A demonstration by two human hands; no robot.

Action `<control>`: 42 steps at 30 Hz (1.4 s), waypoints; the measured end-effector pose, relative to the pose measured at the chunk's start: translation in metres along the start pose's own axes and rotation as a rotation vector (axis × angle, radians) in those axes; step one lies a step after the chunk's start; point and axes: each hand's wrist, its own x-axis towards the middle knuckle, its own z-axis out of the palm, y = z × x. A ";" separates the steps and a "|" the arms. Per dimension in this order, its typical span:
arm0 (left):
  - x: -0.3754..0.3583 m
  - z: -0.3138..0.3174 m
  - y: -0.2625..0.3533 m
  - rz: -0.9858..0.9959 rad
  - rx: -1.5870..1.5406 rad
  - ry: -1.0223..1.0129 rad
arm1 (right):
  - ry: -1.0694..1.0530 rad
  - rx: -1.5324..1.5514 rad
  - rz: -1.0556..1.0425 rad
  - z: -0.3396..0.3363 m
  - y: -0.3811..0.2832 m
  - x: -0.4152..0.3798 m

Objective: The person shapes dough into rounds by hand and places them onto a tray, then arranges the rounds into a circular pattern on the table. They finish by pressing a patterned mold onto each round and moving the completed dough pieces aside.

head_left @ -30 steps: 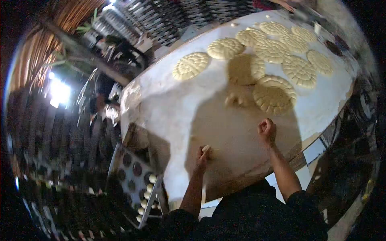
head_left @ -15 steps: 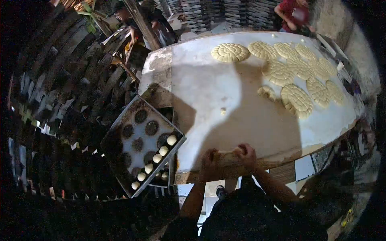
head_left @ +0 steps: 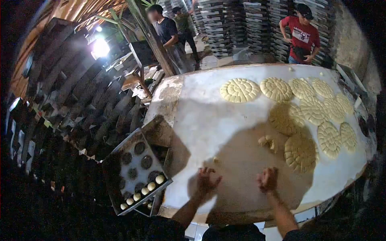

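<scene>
Over the near part of the table, my left hand [head_left: 207,180] is open, its fingers spread, with nothing visible in it. To its right is my right hand [head_left: 268,180], with fingers curled inward; whatever they hold, if anything, is hidden. A small lump of dough [head_left: 216,159] lies just beyond my left hand. Past my right hand sit a short curved piece of dough [head_left: 267,143] and a large round of segmented dough [head_left: 300,154], both in shadow. More segmented dough rounds [head_left: 240,90] lie across the far right of the table [head_left: 201,120].
A dark metal tray [head_left: 138,172] at the left holds a row of dough balls [head_left: 137,197] along its near edge. A person in a red shirt [head_left: 302,38] stands beyond the table; two others are at the back left. A wooden post [head_left: 150,38] rises behind the table.
My hands were close together at the near table edge on a strip of dough. They have moved apart and farther onto the table. The view has tilted up, showing more background.
</scene>
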 end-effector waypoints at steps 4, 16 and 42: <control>-0.036 0.061 0.054 -0.085 -0.095 -0.144 | -0.086 -0.066 -0.145 0.063 -0.023 -0.061; 0.007 0.040 -0.001 -0.029 0.119 0.033 | -0.122 0.018 -0.259 0.014 -0.010 0.047; -0.121 -0.112 -0.062 -0.197 -0.415 -0.441 | -0.630 0.226 0.747 -0.008 -0.024 0.002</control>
